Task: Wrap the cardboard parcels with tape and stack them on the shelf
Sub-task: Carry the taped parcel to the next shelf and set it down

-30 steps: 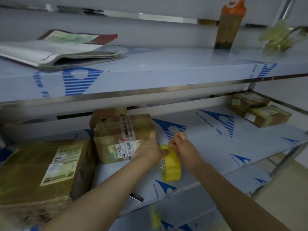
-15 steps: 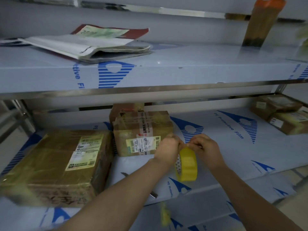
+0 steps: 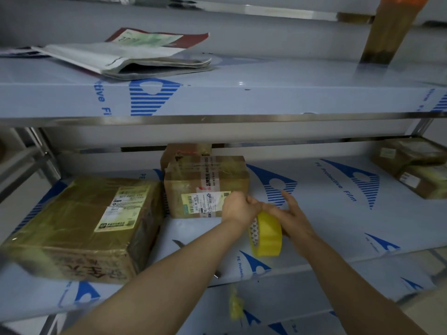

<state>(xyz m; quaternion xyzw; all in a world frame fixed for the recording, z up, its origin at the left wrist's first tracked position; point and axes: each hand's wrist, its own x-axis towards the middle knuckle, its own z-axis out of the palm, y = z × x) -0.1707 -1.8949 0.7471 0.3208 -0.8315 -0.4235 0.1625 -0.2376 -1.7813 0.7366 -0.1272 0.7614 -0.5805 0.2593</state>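
A yellow tape roll [image 3: 267, 235] hangs upright just above the middle shelf [image 3: 326, 213], between my hands. My left hand [image 3: 238, 209] grips the roll's top with curled fingers. My right hand [image 3: 294, 217] lies against the roll's right side with its fingers stretched toward my left hand and the thumb raised. A medium taped cardboard parcel [image 3: 205, 184] stands right behind my left hand, with another parcel [image 3: 185, 151] behind it. A large taped parcel [image 3: 79, 226] lies at the shelf's left. Two small parcels [image 3: 416, 165] sit at the far right.
Folded magazines [image 3: 135, 56] lie on the upper shelf, and a tall bottle with an orange cap [image 3: 387, 32] stands at its right. A thin metal tool [image 3: 216, 274] pokes out under my left forearm. A scrap of yellow tape [image 3: 234, 308] hangs from the shelf's front edge.
The view has swung left, bringing the large parcel more into sight. My right hand has gone from pinching at the roll's top to lying against it with fingers stretched out.
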